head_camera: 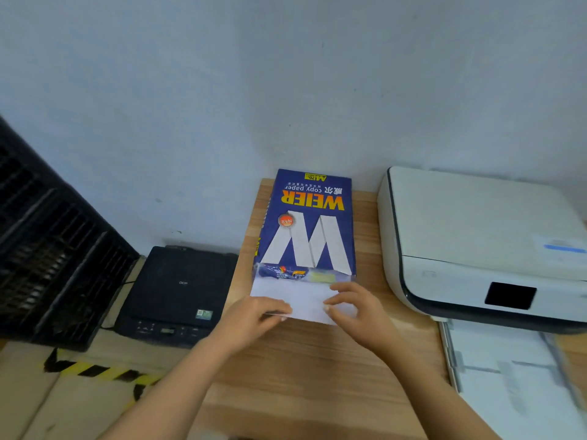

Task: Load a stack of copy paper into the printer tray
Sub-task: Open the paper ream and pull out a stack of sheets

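Left fingers (pixel 275 308) and right fingers (pixel 339 297) pinching paper stack (pixel 303 296), far end hidden in wrapper (pixel 306 223)

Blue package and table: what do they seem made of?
The blue package looks like glossy coated paper or film: it shines and crinkles at the opened end. The table looks like matte wood or laminate: grain lines show.

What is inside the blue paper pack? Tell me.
White sheets stick out of the torn near end of the pack, where the left hand and right hand grip them. The pack covers the rest, so how much paper remains inside cannot be seen.
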`<action>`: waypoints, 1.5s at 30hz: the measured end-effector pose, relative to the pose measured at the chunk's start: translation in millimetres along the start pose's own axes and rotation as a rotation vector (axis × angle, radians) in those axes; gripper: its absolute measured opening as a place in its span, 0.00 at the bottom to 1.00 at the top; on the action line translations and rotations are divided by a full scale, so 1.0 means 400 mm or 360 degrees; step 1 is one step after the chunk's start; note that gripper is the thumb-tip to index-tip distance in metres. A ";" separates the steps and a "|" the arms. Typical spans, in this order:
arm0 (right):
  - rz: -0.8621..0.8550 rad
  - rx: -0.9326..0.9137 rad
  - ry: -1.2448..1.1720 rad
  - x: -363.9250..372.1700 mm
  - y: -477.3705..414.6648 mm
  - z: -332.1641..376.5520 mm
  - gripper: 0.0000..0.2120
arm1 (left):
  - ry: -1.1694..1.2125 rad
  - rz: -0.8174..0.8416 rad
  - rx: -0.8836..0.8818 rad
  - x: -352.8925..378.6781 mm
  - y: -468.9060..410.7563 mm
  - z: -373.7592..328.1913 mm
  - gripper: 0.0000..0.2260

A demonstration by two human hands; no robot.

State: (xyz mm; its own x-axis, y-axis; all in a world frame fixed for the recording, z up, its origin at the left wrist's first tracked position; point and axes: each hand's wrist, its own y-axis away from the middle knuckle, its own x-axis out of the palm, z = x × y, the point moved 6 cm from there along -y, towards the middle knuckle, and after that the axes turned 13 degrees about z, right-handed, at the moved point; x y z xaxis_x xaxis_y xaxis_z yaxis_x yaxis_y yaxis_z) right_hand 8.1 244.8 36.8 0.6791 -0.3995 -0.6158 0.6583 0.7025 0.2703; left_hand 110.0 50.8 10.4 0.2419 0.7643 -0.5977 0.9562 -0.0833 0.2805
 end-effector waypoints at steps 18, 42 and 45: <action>-0.0142 0.0918 -0.1346 0.060 0.052 -0.160 0.07 | -0.0097 0.0094 -0.0114 0.064 0.133 -0.069 0.15; 0.0160 0.0633 -0.1620 -0.078 0.179 -0.001 0.10 | 0.1707 0.0029 -0.0660 -0.059 0.103 -0.039 0.12; 0.0256 0.0549 -0.1615 -0.107 0.167 0.030 0.10 | 0.1608 0.0020 -0.0513 -0.108 0.092 -0.066 0.10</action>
State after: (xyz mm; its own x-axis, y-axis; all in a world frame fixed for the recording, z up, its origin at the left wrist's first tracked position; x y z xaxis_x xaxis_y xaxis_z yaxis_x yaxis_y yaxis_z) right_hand 26.8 301.7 89.9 0.6132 -0.7298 0.3022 0.4857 0.6501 0.5844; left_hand 130.6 31.7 66.2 -0.1393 0.9535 0.2671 0.8299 -0.0347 0.5568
